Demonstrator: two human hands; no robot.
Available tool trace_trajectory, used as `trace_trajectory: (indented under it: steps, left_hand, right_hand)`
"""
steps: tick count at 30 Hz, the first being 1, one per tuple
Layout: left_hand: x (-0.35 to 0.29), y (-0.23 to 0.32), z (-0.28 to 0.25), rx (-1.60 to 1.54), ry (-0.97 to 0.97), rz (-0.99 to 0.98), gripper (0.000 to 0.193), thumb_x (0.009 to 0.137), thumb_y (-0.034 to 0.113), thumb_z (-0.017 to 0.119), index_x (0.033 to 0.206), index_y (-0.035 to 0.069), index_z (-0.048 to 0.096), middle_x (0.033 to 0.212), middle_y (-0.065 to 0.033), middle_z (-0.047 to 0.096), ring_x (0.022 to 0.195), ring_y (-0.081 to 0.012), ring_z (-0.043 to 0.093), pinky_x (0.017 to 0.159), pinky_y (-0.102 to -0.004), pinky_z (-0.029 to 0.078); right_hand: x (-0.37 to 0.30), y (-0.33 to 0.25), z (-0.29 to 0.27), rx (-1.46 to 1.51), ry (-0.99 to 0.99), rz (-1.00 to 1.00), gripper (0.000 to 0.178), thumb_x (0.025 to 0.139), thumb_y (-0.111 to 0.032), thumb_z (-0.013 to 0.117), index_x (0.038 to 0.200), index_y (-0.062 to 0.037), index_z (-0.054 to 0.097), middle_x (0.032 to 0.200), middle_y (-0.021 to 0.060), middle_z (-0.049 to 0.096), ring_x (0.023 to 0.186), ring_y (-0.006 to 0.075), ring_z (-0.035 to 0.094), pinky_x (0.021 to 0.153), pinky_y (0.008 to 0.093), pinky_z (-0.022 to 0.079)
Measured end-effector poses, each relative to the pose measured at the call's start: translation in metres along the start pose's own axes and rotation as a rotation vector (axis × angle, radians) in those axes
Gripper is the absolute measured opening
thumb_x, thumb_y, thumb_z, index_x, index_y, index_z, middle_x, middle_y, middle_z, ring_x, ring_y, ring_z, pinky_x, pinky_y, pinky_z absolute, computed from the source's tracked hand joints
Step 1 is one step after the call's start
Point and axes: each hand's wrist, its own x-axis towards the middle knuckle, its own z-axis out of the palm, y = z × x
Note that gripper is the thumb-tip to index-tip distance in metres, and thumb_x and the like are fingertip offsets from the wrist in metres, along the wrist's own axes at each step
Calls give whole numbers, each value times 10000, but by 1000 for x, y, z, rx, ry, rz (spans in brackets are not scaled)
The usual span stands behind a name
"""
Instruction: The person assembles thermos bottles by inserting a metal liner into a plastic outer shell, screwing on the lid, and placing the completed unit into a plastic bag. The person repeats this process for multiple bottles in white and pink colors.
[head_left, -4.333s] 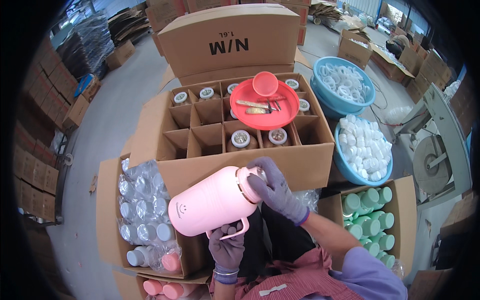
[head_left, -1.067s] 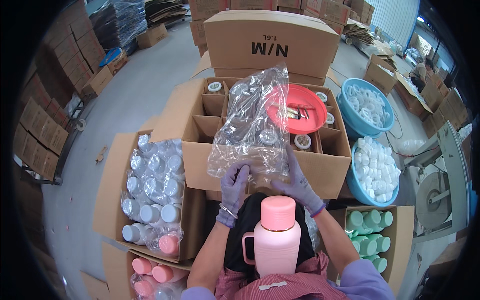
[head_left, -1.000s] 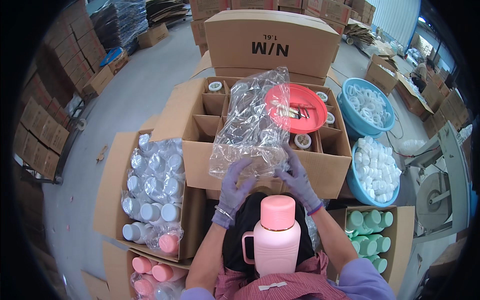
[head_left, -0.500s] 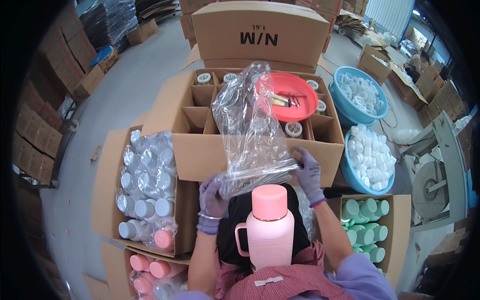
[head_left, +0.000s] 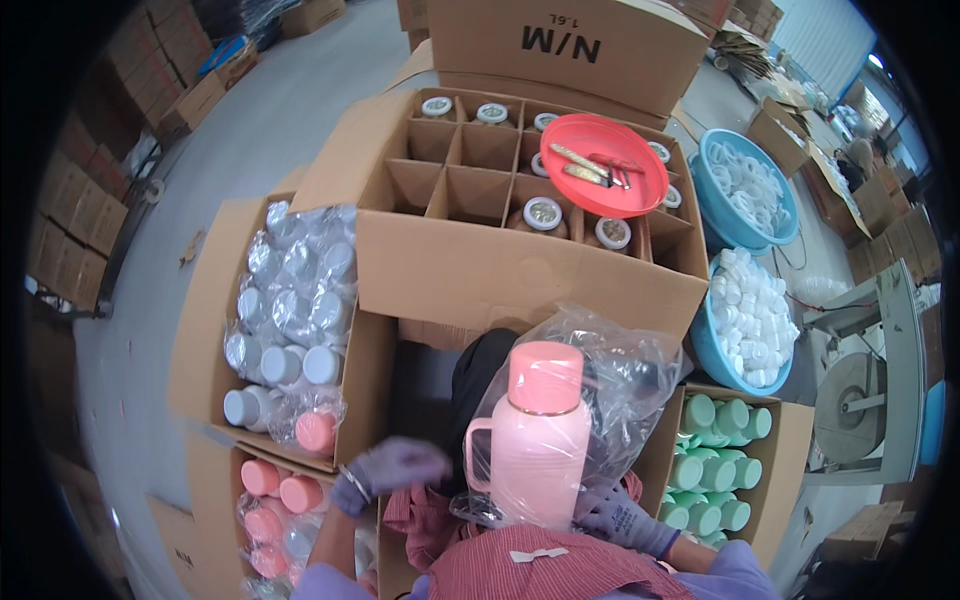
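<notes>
A pink thermos jug [head_left: 535,450] with a pink lid and side handle stands upright against my lap. The clear plastic bag [head_left: 625,390] is around its lower part and spreads out behind and to its right. My right hand [head_left: 625,518], in a grey-purple glove, grips the bag low down beside the jug's base; its fingertips are partly covered by film. To the left of the jug, my left hand [head_left: 400,466], gloved alike, is apart from it and smeared by motion, so its fingers do not show clearly.
A divided carton [head_left: 530,285] ahead holds several white-rimmed bottles and a red basin [head_left: 600,135] with small tools. Cartons of grey-capped [head_left: 320,365], pink-capped [head_left: 300,493] and green-capped jugs [head_left: 705,470] flank me. Blue tubs of white rings [head_left: 750,190] and white caps [head_left: 750,320] stand right.
The bag has come down from in front of the divided carton to around the jug. My right hand has lowered to the jug's base; my left hand has let go and moved down and left.
</notes>
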Motion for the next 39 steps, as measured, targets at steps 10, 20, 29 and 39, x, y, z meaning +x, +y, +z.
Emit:
trace_trajectory:
  steps: [10, 20, 29, 39]
  left_hand:
    - [-53, -67, 25, 100, 474, 173, 437, 920, 189, 654, 1318, 27, 575, 1120, -104, 684, 944, -199, 640, 819, -352, 538]
    - [-159, -216, -67, -1083, 1189, 875, 255, 986, 189, 480, 1051, -33, 589, 1087, -200, 653, 982, -333, 684, 843, -551, 604]
    - [-204, -249, -219, 572, 1428, -455, 272, 825, 168, 631, 1011, -28, 663, 933, -260, 696, 864, -420, 684, 811, -471, 544]
    - [-214, -222, -303, 950, 904, -1033, 246, 853, 261, 620, 987, 118, 768, 1060, -175, 727, 987, -334, 710, 837, -430, 564]
  right_hand:
    - [63, -3, -16, 264, -8, -14, 189, 798, -241, 708, 946, -130, 669, 1064, 115, 588, 966, 320, 587, 941, 435, 483]
    - [363, -50, -18, -233, 122, -577, 262, 881, -220, 638, 1128, -133, 641, 1148, 100, 583, 1033, 298, 579, 957, 466, 439]
    - [313, -7, -44, -369, 5, -318, 325, 866, -257, 635, 1162, -124, 626, 1160, 104, 579, 1071, 301, 573, 1048, 478, 405]
    - [292, 5, -48, -399, 247, -314, 318, 699, -126, 683, 1015, -97, 683, 1037, 66, 656, 1037, 272, 615, 1064, 553, 401]
